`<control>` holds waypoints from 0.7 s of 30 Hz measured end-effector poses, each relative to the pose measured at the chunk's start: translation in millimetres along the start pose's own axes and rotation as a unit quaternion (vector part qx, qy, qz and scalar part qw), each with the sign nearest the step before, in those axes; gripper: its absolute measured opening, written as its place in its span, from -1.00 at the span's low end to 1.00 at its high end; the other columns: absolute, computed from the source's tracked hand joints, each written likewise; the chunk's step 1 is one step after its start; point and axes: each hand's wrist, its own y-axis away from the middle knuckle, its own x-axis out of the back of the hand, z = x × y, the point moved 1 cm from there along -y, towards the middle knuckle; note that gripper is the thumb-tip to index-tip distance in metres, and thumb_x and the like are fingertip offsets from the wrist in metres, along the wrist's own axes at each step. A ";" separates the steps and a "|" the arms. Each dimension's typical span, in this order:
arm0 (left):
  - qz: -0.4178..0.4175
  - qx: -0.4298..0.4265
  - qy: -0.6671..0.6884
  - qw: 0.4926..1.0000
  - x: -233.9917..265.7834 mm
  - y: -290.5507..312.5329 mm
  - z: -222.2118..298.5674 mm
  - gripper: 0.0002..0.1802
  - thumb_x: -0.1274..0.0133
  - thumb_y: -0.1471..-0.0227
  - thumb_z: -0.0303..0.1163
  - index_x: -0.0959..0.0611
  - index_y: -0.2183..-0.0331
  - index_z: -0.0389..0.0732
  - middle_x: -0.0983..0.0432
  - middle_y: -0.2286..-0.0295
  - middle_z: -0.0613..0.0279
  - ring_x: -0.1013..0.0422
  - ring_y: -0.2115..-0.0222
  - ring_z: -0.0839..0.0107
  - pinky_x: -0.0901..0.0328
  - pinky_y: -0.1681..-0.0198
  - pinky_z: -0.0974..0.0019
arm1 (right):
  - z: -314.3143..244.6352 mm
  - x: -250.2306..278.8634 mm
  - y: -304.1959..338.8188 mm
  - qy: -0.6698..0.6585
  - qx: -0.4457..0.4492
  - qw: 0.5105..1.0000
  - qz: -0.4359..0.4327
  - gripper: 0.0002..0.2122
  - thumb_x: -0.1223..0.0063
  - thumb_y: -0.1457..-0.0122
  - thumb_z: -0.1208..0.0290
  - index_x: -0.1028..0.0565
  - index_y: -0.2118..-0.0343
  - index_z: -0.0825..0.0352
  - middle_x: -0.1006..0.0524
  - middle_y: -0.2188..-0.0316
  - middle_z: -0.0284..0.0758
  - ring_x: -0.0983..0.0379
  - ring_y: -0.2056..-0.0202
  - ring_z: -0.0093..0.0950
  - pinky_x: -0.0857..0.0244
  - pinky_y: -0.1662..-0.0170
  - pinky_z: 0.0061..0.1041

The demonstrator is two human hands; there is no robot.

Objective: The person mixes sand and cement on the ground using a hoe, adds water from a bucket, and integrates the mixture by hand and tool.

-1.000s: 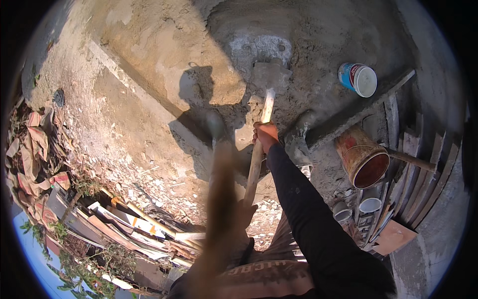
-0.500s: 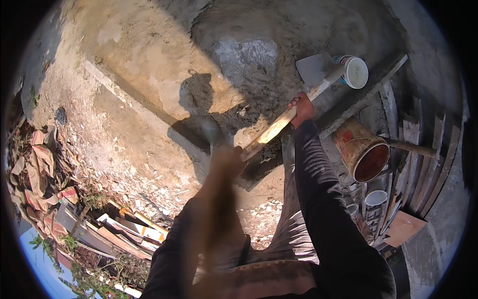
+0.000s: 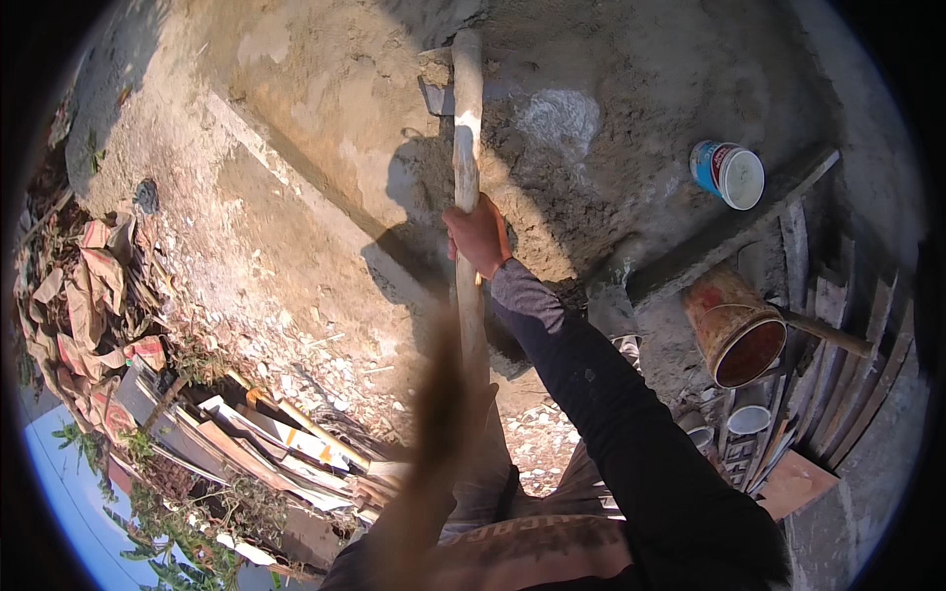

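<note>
A hoe (image 3: 468, 138) with a long pale wooden handle stretches from near my body out over the earthy, sandy mix (image 3: 552, 59). Its metal blade (image 3: 438, 97), with some mix clinging to it, lies at the far end, near the top of the view. My right hand (image 3: 480, 236) is wrapped around the middle of the handle. Lower down and closer to me, my left hand (image 3: 477, 409) is closed at the near part of the handle, partly hidden behind a blurred brown shape. A wet grey patch (image 3: 559, 120) shows right of the blade.
A blue and white paint bucket (image 3: 729, 175) lies tilted at the right, by a board edging (image 3: 739, 222). Below it sits a rusty bucket (image 3: 734, 325) beside stacked planks (image 3: 852, 335). Another board (image 3: 296, 192) crosses at left. Scrap wood (image 3: 266, 443) and torn sacks (image 3: 94, 295) fill the lower left.
The hoe has swung left, its blade going from beside the paint bucket to the top middle. My right hand has moved left with the handle, and the view has shifted slightly.
</note>
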 end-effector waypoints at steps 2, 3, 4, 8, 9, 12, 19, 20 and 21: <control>-0.030 0.062 0.110 0.991 -29.2 -32.3 39.7 -0.56 -0.27 0.03 -0.29 -0.59 0.19 -0.42 -0.55 0.51 0.11 -0.55 0.42 0.24 -0.43 0.31 0.15 | -8.9 -11.9 -48.0 0.176 -0.017 0.984 -0.020 -0.82 -0.06 -0.13 0.44 -0.37 0.36 0.46 -0.41 0.67 -0.31 -0.40 0.72 -0.47 -0.34 0.67 -0.41; -0.052 0.094 0.167 0.980 -53.3 -37.3 48.3 -0.59 -0.25 0.02 -0.32 -0.58 0.21 -0.43 -0.52 0.55 0.17 -0.53 0.45 0.29 -0.42 0.34 0.17 | 4.4 -2.3 -58.3 0.189 -0.060 0.980 -0.033 -0.82 -0.06 -0.13 0.44 -0.37 0.38 0.47 -0.43 0.66 -0.29 -0.42 0.71 -0.46 -0.35 0.66 -0.41; -0.069 0.118 0.226 0.965 -70.0 -34.7 56.4 -0.64 -0.24 -0.01 -0.32 -0.55 0.25 -0.39 -0.49 0.57 0.19 -0.49 0.49 0.33 -0.38 0.39 0.20 | 20.8 4.6 -66.1 0.198 -0.100 0.974 -0.050 -0.82 -0.05 -0.14 0.43 -0.38 0.39 0.47 -0.45 0.66 -0.28 -0.44 0.70 -0.45 -0.36 0.66 -0.41; -0.207 0.203 0.434 0.853 -142.6 37.1 72.9 -0.73 -0.16 -0.12 -0.31 -0.41 0.44 -0.19 -0.34 0.66 0.29 -0.32 0.69 0.46 -0.23 0.62 0.31 | 111.0 143.9 -63.0 0.407 -0.082 0.888 -0.197 -0.76 -0.06 -0.14 0.36 -0.38 0.30 0.47 -0.55 0.60 -0.17 -0.53 0.66 -0.38 -0.39 0.64 -0.41; -0.198 0.225 0.450 0.841 -140.7 52.9 43.2 -0.71 -0.14 -0.15 -0.31 -0.38 0.49 -0.15 -0.31 0.68 0.32 -0.27 0.74 0.49 -0.19 0.68 0.34 | 128.0 126.7 -33.6 0.354 -0.140 0.914 -0.142 -0.74 -0.07 -0.14 0.35 -0.38 0.25 0.45 -0.56 0.59 -0.15 -0.54 0.66 -0.36 -0.40 0.64 -0.38; -0.165 0.224 0.327 0.903 -118.6 95.4 -15.4 -0.70 -0.26 -0.07 -0.33 -0.45 0.49 -0.20 -0.40 0.71 0.27 -0.37 0.75 0.46 -0.24 0.68 0.31 | 97.9 65.9 59.3 0.369 -0.203 0.907 0.002 -0.70 -0.08 -0.15 0.33 -0.37 0.15 0.40 -0.56 0.57 -0.11 -0.54 0.68 -0.33 -0.42 0.65 -0.33; -0.103 -0.038 0.132 0.985 -102.1 -40.7 13.3 -0.70 -0.24 -0.08 -0.30 -0.53 0.33 -0.33 -0.45 0.63 0.26 -0.35 0.71 0.49 -0.22 0.61 0.29 | -28.1 85.6 -23.5 0.244 -0.042 0.963 0.104 -0.67 -0.05 -0.16 0.40 -0.34 0.10 0.51 -0.56 0.50 -0.11 -0.54 0.61 -0.33 -0.45 0.56 -0.34; -0.148 0.014 0.178 0.973 -101.3 -64.7 35.0 -0.72 -0.23 -0.08 -0.31 -0.53 0.35 -0.30 -0.42 0.64 0.28 -0.32 0.72 0.50 -0.21 0.63 0.30 | -40.6 89.7 -51.5 0.286 -0.041 0.949 0.122 -0.63 -0.07 -0.15 0.37 -0.34 0.06 0.52 -0.58 0.45 -0.07 -0.59 0.52 -0.27 -0.50 0.47 -0.30; -0.194 0.031 0.237 0.952 -103.9 -78.2 45.6 -0.76 -0.21 -0.08 -0.33 -0.50 0.37 -0.24 -0.36 0.66 0.32 -0.28 0.74 0.53 -0.17 0.66 0.32 | -31.7 94.3 -86.3 0.403 -0.001 0.900 0.164 -0.59 -0.09 -0.15 0.30 -0.35 0.05 0.52 -0.60 0.45 -0.05 -0.61 0.47 -0.18 -0.51 0.40 -0.25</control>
